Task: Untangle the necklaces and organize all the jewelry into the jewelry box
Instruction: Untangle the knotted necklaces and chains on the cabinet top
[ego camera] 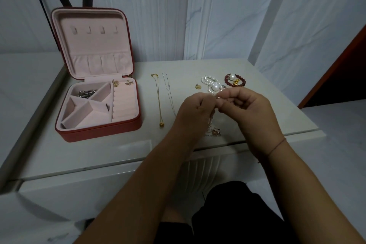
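Rose-toned necklace (pixel 215 132) pinched by left hand (pixel 195 110) and right hand (pixel 252 109) — dangling.

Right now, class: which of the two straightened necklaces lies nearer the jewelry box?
The gold necklace with the ball pendant; the thin silver chain lies farther right.

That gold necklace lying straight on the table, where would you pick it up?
Probably at the bunched far end of the gold necklace, pinched from above and from the jewelry box's side: the chain lies flat and thin, and the silver chain runs close on its other side. The pendant would then hang free.
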Tool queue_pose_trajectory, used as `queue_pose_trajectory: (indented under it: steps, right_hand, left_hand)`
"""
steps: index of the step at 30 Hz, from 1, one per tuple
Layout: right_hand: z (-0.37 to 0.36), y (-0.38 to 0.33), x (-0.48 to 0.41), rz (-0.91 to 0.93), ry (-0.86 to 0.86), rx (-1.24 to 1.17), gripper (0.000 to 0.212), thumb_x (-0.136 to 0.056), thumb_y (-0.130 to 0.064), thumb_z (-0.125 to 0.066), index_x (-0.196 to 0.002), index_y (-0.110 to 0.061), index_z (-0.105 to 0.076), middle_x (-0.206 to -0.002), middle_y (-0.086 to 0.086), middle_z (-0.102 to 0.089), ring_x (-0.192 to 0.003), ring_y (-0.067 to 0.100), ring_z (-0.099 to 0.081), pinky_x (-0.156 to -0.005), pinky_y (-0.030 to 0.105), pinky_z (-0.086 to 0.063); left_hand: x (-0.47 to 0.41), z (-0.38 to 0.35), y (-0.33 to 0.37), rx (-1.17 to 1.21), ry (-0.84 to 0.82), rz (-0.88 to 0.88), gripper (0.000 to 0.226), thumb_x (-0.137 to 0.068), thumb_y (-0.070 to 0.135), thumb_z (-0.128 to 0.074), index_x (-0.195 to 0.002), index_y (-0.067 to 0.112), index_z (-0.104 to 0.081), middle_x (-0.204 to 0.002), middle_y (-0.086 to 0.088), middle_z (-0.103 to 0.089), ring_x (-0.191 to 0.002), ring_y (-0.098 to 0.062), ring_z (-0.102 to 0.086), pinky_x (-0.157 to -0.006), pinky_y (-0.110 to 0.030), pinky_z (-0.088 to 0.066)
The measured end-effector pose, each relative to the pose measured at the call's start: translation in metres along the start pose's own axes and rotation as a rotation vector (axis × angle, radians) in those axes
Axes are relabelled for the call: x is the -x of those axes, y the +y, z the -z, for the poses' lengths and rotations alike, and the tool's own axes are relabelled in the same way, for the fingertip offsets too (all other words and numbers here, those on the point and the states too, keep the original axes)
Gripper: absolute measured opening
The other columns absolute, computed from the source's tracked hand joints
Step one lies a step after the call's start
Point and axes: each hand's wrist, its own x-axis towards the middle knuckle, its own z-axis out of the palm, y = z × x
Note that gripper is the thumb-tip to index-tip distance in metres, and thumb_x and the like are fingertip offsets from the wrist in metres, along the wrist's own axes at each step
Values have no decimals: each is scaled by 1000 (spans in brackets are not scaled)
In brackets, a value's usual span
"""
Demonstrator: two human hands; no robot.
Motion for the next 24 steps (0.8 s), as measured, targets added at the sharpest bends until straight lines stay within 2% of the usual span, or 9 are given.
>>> queue_pose_trajectory:
  steps: [2, 4, 7, 13, 17, 19, 24]
  right_hand:
    - [2, 2, 0, -70, -21, -83, 9, -85, -1, -63, -90, -7, -68, -73, -1, -68, -67, 5, -61, -69, 17, -50]
    - [2, 5, -1, -129, -48, -148, 10, -88, -3, -59, -94, -3, -66, -70, -2, -66, -66, 6, -58, -69, 19, -50]
    - [1, 8, -3, -149, -13, -165, 11, -90, -2, -56, -93, -6, -65, -68, -2, -64, -64, 6, -55, -68, 19, -48]
    - [-1, 4, -3, 1, 67, 91, 12, -89, -3, -59, -86, -14, -64, -77, 5, -64, -68, 6, -57, -69, 17, -49]
    - [-1, 3, -4, 38, 149, 177, 11, -87, -8, -64, -82, -17, -63, -79, 20, -61, -71, 19, -53, -70, 28, -49]
    - [0, 1, -3, 30, 161, 201, 9, -87, -14, -66, -80, -18, -66, -79, 21, -63, -69, 18, -54, -69, 31, -50]
    - [-3, -3, 3, -37, 57, 150, 5, -84, -19, -68, -82, -15, -72, -76, 6, -69, -62, 1, -57, -63, 15, -49]
  left_hand:
    - [0, 1, 0, 13, -4, -4, 43, -89, 31, -42, -88, -9, -58, -80, -18, -52, -74, -22, -47, -72, -50, -47]
    - [0, 2, -1, -1, -9, -16, 40, -96, 24, -40, -91, -12, -56, -80, -17, -52, -74, -23, -46, -74, -51, -47]
    - [-1, 3, -3, -9, -35, -19, 35, -96, 24, -42, -85, -4, -58, -77, -15, -50, -72, -20, -45, -71, -40, -42]
    - [0, 3, -4, -36, -57, -53, 30, -98, 17, -43, -74, 4, -56, -73, -14, -49, -67, -18, -42, -64, -31, -38]
    - [-1, 4, -4, -66, -29, -84, 30, -97, 17, -47, -67, 19, -52, -64, -2, -49, -57, -4, -42, -55, -16, -38]
    - [-1, 5, -4, -53, 13, -96, 27, -96, 15, -50, -69, 19, -54, -62, 4, -49, -53, 0, -43, -51, -11, -37]
    - [-2, 7, -6, -9, 78, -158, 11, -92, 8, -55, -82, 8, -59, -63, 3, -50, -54, -1, -44, -52, -13, -38]
